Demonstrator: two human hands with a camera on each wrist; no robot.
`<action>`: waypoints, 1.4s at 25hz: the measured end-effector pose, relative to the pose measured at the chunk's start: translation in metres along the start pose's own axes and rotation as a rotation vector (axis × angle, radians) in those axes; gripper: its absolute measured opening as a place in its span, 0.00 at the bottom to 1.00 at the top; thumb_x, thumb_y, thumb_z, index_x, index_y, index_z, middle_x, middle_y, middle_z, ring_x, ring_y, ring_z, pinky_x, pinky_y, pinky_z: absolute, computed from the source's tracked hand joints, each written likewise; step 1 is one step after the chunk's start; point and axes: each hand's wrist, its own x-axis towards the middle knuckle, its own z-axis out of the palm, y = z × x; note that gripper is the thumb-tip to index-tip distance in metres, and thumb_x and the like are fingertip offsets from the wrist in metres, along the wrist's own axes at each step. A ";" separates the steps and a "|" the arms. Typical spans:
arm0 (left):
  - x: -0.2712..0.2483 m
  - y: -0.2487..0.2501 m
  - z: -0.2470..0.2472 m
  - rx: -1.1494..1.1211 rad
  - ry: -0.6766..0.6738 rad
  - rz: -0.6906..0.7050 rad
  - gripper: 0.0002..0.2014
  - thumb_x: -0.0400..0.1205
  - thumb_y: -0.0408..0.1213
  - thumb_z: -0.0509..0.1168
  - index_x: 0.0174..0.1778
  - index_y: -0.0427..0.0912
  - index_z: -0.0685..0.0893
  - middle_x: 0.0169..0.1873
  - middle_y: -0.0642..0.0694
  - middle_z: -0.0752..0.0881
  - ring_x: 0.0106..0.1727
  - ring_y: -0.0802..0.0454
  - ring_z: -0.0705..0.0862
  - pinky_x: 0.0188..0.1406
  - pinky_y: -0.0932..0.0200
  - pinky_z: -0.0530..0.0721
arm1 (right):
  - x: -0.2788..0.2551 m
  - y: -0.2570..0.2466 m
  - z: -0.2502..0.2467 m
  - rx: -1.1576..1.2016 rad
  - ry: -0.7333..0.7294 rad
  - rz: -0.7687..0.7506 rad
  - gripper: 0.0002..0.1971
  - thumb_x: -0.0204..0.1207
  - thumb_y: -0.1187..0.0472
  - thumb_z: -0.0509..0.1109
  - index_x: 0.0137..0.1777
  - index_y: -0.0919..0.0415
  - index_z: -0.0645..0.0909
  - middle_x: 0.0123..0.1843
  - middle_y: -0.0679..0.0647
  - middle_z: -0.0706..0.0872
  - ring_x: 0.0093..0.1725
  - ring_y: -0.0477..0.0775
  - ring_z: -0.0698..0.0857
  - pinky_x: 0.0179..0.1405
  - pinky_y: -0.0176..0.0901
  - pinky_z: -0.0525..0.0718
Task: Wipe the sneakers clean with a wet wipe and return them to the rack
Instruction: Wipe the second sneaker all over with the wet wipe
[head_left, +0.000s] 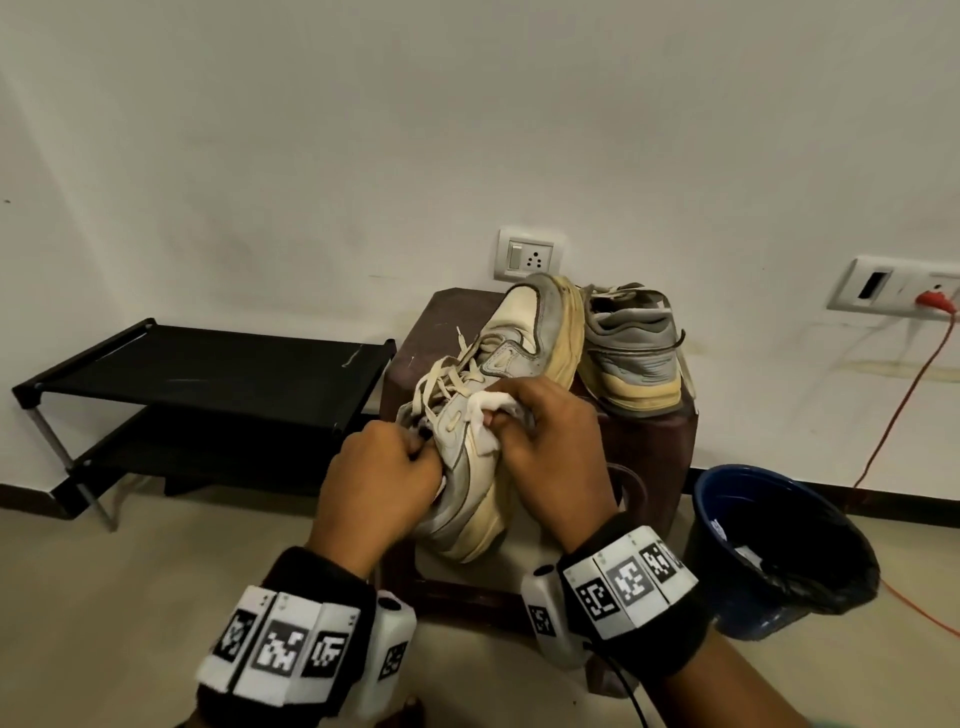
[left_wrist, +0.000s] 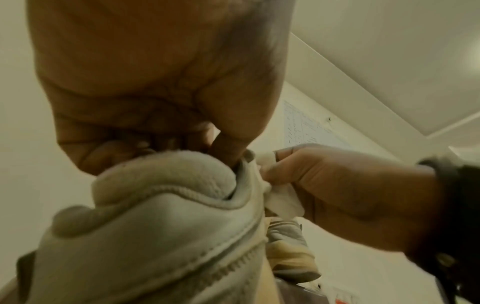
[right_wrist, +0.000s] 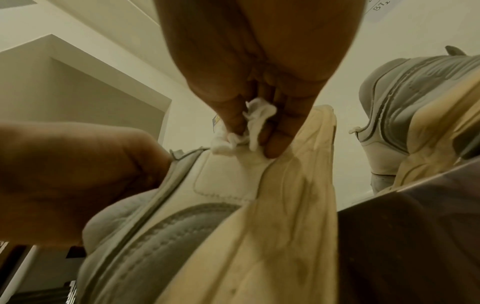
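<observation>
A worn white and grey sneaker (head_left: 498, 364) with a yellowed sole lies tilted over the brown stool (head_left: 654, 447). My left hand (head_left: 379, 467) grips its heel collar (left_wrist: 166, 170), thumb tucked inside the opening. My right hand (head_left: 550, 441) pinches a crumpled white wet wipe (head_left: 485, 410) and presses it against the sneaker's side panel (right_wrist: 228, 176), just above the sole. The wipe (right_wrist: 249, 127) is bunched between thumb and fingers. The second sneaker (head_left: 631, 353) stands on the stool behind, heel toward me. The black two-tier shoe rack (head_left: 208, 374) stands to the left, with nothing on it.
A dark blue bin (head_left: 779, 545) lined with a black bag sits on the floor at the right. An orange cable (head_left: 904, 395) runs down from a wall socket (head_left: 898, 286). Another socket plate (head_left: 527, 257) is on the white wall behind the stool.
</observation>
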 end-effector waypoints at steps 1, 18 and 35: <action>0.000 0.002 -0.002 -0.125 -0.046 -0.010 0.18 0.81 0.36 0.63 0.23 0.39 0.81 0.18 0.47 0.77 0.24 0.48 0.77 0.27 0.54 0.73 | 0.001 -0.001 0.001 0.004 0.010 0.004 0.10 0.72 0.66 0.73 0.52 0.57 0.87 0.48 0.49 0.88 0.48 0.45 0.85 0.48 0.40 0.83; 0.021 0.025 -0.036 -0.785 -0.516 0.070 0.25 0.76 0.19 0.66 0.68 0.41 0.78 0.53 0.39 0.91 0.57 0.45 0.89 0.60 0.49 0.85 | 0.047 0.010 -0.039 -0.104 0.250 -0.093 0.12 0.74 0.69 0.70 0.56 0.60 0.87 0.51 0.54 0.88 0.49 0.47 0.84 0.51 0.31 0.79; 0.023 0.023 -0.013 -0.866 -0.499 0.150 0.25 0.77 0.14 0.63 0.68 0.39 0.78 0.50 0.37 0.91 0.53 0.44 0.90 0.52 0.56 0.88 | 0.018 0.008 -0.016 -0.330 0.078 -0.316 0.10 0.71 0.69 0.74 0.53 0.66 0.87 0.48 0.61 0.86 0.47 0.59 0.84 0.43 0.47 0.84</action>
